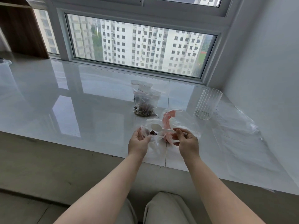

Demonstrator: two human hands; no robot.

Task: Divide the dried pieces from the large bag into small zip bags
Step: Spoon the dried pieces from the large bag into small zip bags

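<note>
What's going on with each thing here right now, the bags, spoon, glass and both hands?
Small zip bag: held open, a few dark pieces inside.
Spoon: empty, over that bag.
Filled bags: piled on the sill.
Glass: upright, nearly empty.
Left hand: gripping the small bag.
Right hand: pinching the spoon handle.

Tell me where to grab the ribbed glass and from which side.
Grip the glass round its ribbed wall near mid-height, coming from its left, the open side. It stands upright with the wall close on its right, and loose plastic lies there too.
</note>
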